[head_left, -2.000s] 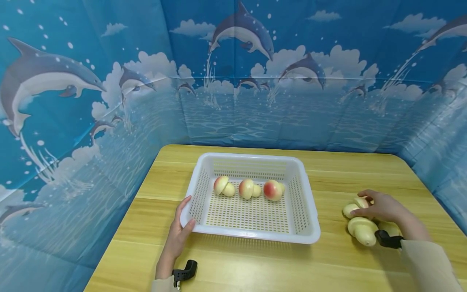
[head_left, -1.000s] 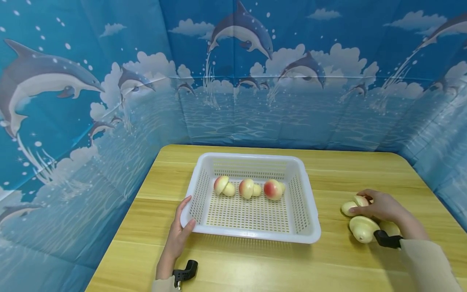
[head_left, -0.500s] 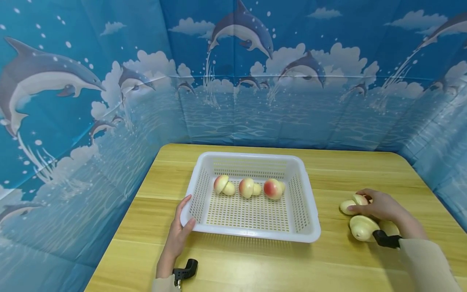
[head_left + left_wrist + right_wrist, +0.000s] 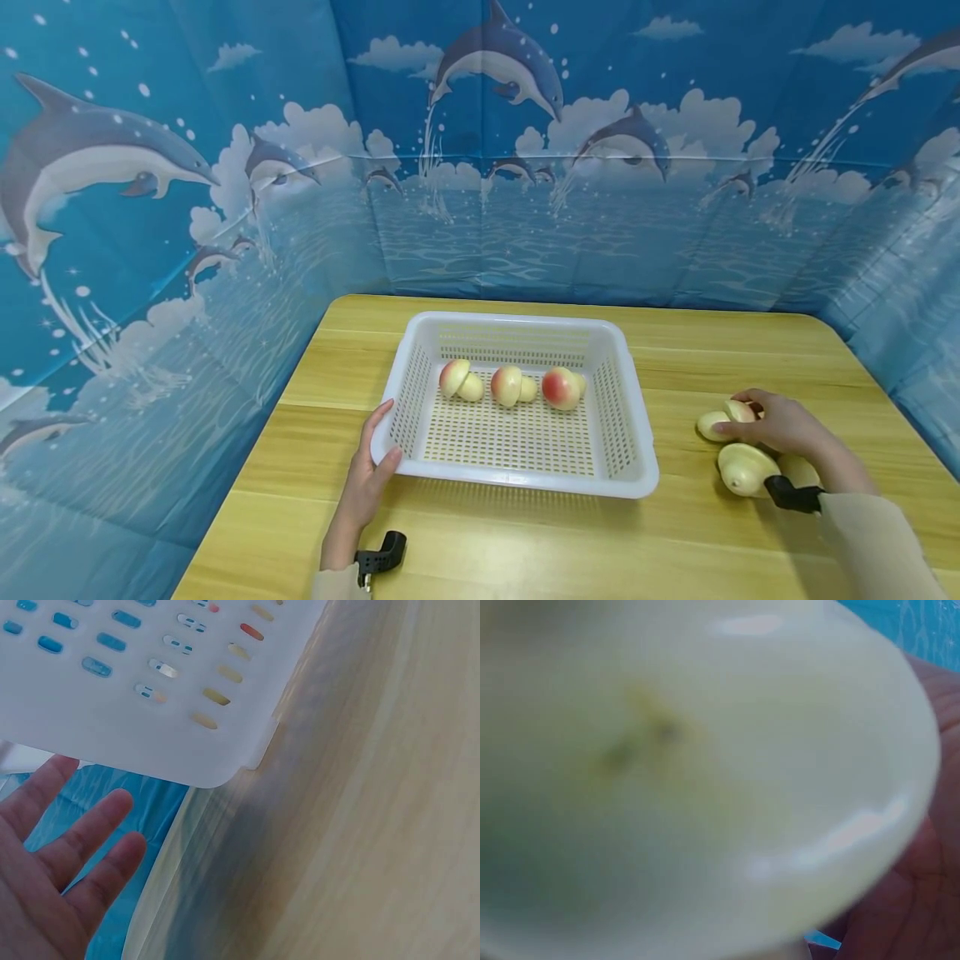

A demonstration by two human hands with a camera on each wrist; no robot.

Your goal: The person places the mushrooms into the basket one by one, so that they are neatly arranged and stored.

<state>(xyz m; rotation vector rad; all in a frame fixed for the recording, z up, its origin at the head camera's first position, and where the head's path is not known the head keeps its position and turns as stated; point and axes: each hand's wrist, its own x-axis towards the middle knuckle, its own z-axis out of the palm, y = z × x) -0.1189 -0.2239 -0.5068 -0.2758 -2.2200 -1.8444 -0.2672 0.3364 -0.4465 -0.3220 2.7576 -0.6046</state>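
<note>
My right hand (image 4: 783,429) pinches a pale yellow and pink mushroom (image 4: 716,425), glossy like a model, on the right of the table. Nearer me lies a larger pale mushroom (image 4: 742,469), its stem end facing me. Another mushroom (image 4: 798,471) is partly hidden behind my wrist and its camera. A pale, blurred mushroom surface (image 4: 780,772) fills most of the right wrist view. My left hand (image 4: 363,492) holds the front left corner of a white perforated basket (image 4: 517,479), thumb at the front rim. In the left wrist view, its other fingers (image 4: 94,832) stretch out below the rim.
Three red-and-cream mushrooms lie in a row inside the basket: a left one (image 4: 460,381), a middle one (image 4: 512,387) and a right one (image 4: 562,388). The wooden table (image 4: 480,550) meets a blue dolphin-print curtain (image 4: 480,225) at the back and sides.
The mushroom in my right hand has shifted slightly left. The larger mushroom in front of it has rolled, turning its stem end towards me. My left hand and the basket stay in place.
</note>
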